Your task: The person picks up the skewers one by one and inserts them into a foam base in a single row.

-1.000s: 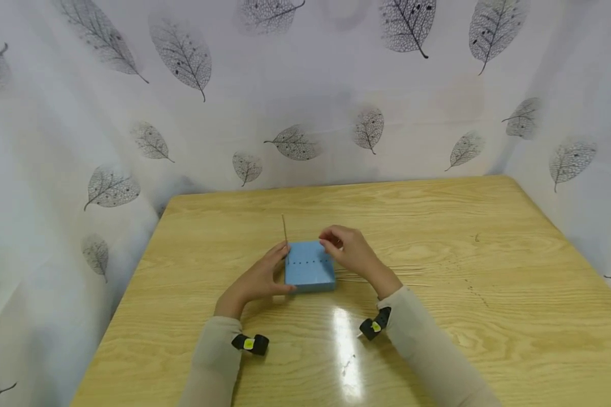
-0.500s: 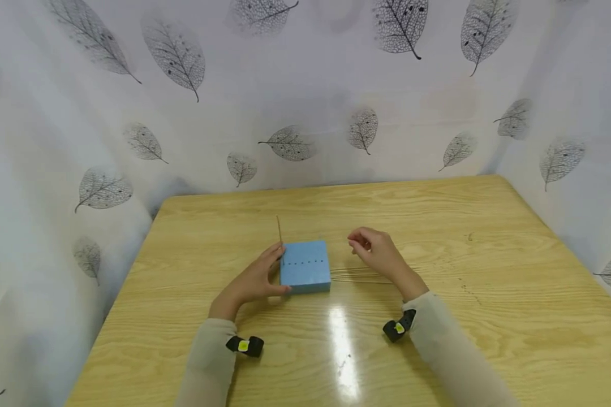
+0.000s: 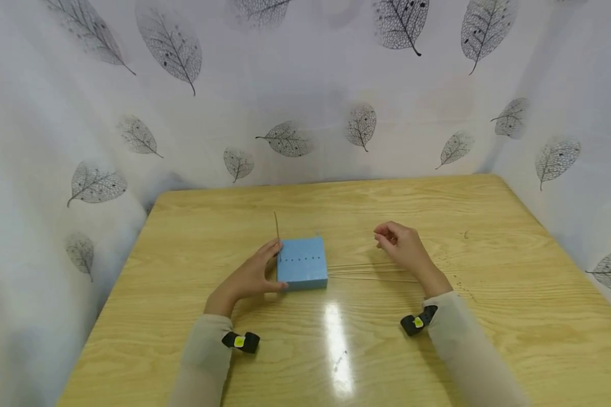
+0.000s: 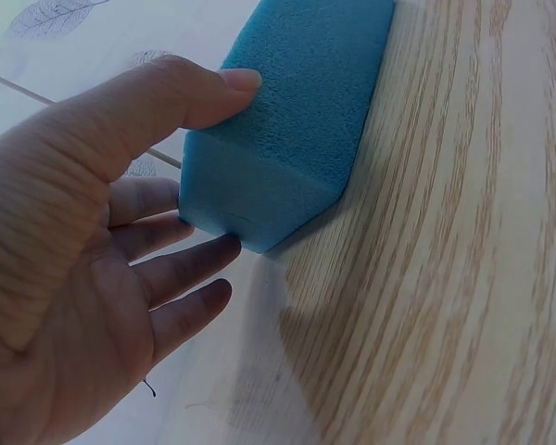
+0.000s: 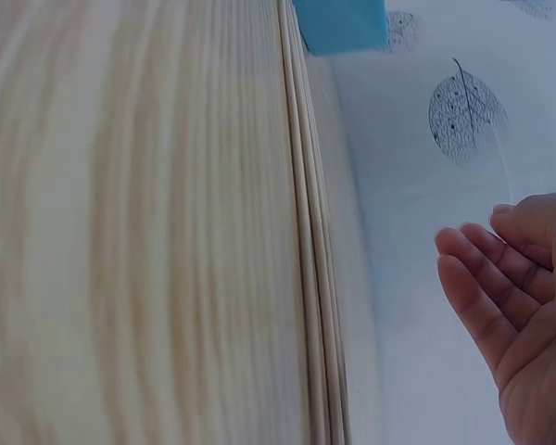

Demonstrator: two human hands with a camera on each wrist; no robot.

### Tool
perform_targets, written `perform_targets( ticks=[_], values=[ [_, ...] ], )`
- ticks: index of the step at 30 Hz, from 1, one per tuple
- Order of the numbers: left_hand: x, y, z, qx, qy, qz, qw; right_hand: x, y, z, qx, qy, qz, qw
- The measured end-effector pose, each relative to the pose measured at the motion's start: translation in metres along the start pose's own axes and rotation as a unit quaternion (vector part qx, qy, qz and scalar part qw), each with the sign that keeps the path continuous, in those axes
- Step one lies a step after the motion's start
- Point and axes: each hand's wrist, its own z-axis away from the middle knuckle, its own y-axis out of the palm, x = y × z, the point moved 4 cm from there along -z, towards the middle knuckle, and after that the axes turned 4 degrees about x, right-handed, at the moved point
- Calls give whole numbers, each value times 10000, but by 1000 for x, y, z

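Observation:
A light blue foam block point(image 3: 301, 271) with a row of small holes lies on the table. A thin brown stick point(image 3: 277, 226) stands upright at its left end of the row. My left hand point(image 3: 252, 274) grips the block's left side, thumb on the near face and fingers around the far corner. In the left wrist view my left thumb presses the blue foam block point(image 4: 296, 102). My right hand point(image 3: 401, 244) hovers right of the block, fingers loosely curled, with no clear object in it. Several thin sticks point(image 3: 361, 271) lie flat between block and right hand.
The wooden table point(image 3: 209, 220) carries a bright glare streak near its front. A white curtain with leaf prints point(image 3: 305, 73) hangs along the back and sides. In the right wrist view the sticks point(image 5: 310, 232) run beside each other toward the block.
My right hand has moved from over the block's far right corner out to the right, above the sticks. The left hand, block and upright stick keep their arrangement; the view shifts slightly.

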Motion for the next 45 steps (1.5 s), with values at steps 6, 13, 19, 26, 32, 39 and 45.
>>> perform_targets(
  ticks=[6,13,19,26,32,39,45],
  values=[
    [0,-2,-1,17,-3,13,10000,-9,-9,5,-46,27,86,9999],
    [0,-1,0,49,-55,84,9999,-17,-9,11,425,357,331,9979],
    [-1,-2,2,72,-79,164,9998,-24,-4,15,1139,668,433,9903],
    [0,-2,2,44,-48,160,9999,-25,3,14,1736,553,543,9818],
    [0,-1,1,35,-9,160,9999,-28,8,15,2229,683,562,9708],
    [1,-1,1,19,-28,118,9999,-26,10,13,2348,607,535,9687],
    [2,0,1,24,-43,107,9999,-24,12,13,2407,469,645,9673]
  ],
)
